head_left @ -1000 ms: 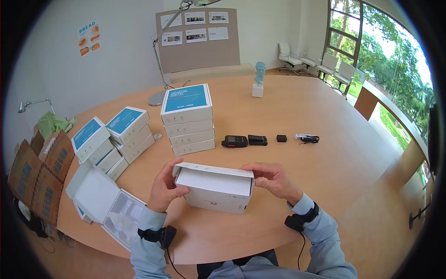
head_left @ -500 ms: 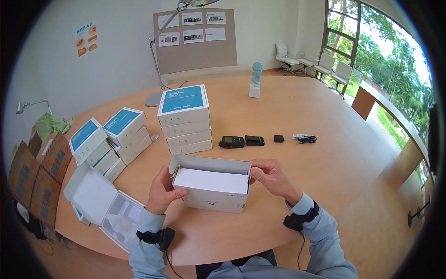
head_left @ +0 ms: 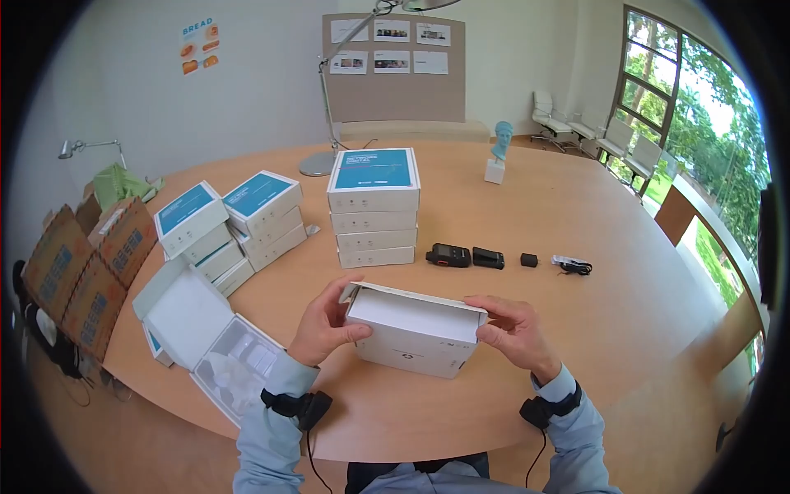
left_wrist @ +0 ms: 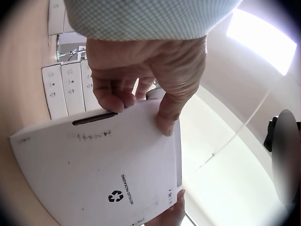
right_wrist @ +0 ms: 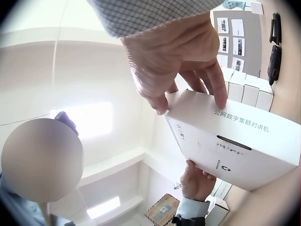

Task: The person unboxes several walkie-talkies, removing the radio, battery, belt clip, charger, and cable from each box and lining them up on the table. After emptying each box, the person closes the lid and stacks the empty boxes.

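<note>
A white cardboard box (head_left: 403, 352) stands on the table in front of me, its lid (head_left: 424, 296) tilted partly down over the opening, with a white panel showing underneath. My left hand (head_left: 325, 331) grips the left end, thumb on the front face and fingers round the side. At the right end, my right hand (head_left: 524, 339) pinches the lid's corner between thumb and fingers. A recycling mark (left_wrist: 115, 196) shows on the box's front in the left wrist view. To the left lies an open box (head_left: 183, 306) with a clear plastic insert (head_left: 247, 362).
Behind the box rises a stack of blue-topped boxes (head_left: 374, 218), with more stacked boxes (head_left: 262, 216) to the left. A black handheld radio (head_left: 448, 255), a flat black piece (head_left: 489, 258), a small black adapter (head_left: 529, 260) and a cable (head_left: 576, 267) lie in a row.
Half a second ago the lid stood raised, showing more of the inside; now it is tilted forward and down again. Both hands stay on the box. The head view has swung left.
</note>
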The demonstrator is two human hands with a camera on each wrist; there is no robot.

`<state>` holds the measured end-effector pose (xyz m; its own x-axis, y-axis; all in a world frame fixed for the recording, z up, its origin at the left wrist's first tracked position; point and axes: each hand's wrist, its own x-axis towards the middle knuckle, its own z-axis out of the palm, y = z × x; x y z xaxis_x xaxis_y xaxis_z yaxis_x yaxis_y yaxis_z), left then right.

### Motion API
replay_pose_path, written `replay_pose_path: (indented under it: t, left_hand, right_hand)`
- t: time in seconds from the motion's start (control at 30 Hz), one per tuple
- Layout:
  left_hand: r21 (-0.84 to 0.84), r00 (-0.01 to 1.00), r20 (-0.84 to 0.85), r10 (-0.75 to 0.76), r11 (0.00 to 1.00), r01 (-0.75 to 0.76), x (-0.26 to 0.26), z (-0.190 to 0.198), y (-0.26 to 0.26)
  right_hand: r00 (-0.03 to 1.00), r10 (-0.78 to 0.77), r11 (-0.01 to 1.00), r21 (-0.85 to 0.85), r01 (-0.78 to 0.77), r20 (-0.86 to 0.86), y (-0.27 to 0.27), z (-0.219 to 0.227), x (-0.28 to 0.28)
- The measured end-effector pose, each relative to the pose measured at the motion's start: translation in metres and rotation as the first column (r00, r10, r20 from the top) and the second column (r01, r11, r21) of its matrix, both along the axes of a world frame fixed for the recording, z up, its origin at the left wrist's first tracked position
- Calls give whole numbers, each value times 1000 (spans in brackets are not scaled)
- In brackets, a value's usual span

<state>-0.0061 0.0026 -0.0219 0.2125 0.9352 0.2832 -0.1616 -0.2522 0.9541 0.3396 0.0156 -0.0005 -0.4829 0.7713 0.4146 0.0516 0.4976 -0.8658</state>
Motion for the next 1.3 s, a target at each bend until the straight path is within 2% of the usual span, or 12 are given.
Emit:
replay_pose_path:
  t: [0.07, 0.13, 0.17, 0.23, 0.37, 0.47, 0.53, 0.73, 1.13, 1.2, 1.23, 1.3]
  left_hand:
    - [44, 1000, 6, 3, 999, -4, -8, -4, 2]
    - [-55, 987, 151, -59, 996, 68, -20, -11, 8]
    - [-53, 987, 153, -46, 997, 54, -20, -10, 8]
    - [31, 998, 48, 48, 998, -49, -15, -7, 8]
    - [44, 997, 6, 81, 996, -81, -12, 5, 10]
    - [46, 999, 6, 38, 998, -39, -14, 20, 11]
    - [-80, 997, -52, -63, 995, 58, -20, 26, 14]
    - [-204, 999, -32, -32, 979, 24, -12, 42, 16]
    - [-161, 997, -14, -77, 984, 73, -19, 34, 8]
    - [-172, 997, -8, -74, 982, 72, -17, 35, 1]
    - [-175, 999, -6, -46, 984, 44, -16, 35, -2]
    - [-149, 996, -25, -86, 985, 81, -20, 30, -7]
  right_hand:
    - [1000, -4, 1000, -19, 4, -6, -1, 0, 0]
    - [1000, -14, 999, -38, 13, -11, -1, 1, -1]
    - [1000, -18, 999, -33, 18, -2, 0, 1, 0]
    - [1000, -9, 1000, -27, 9, 10, 0, 0, 0]
    - [999, 15, 999, -43, -17, -44, 2, -6, 2]
    - [998, 17, 998, -55, -21, -64, 2, -9, 2]
    - [998, 14, 999, -37, -16, -60, 2, -7, 0]
    - [999, -5, 998, -60, 3, -43, -2, 5, -5]
    - [999, -14, 992, -125, 10, -37, -2, -4, 1]
    - [996, 38, 991, -121, -49, -85, -4, -1, -1]
    - [996, 14, 991, -129, -25, -83, -2, -1, 1]
    - [991, 91, 990, -98, -100, -95, 2, -5, 3]
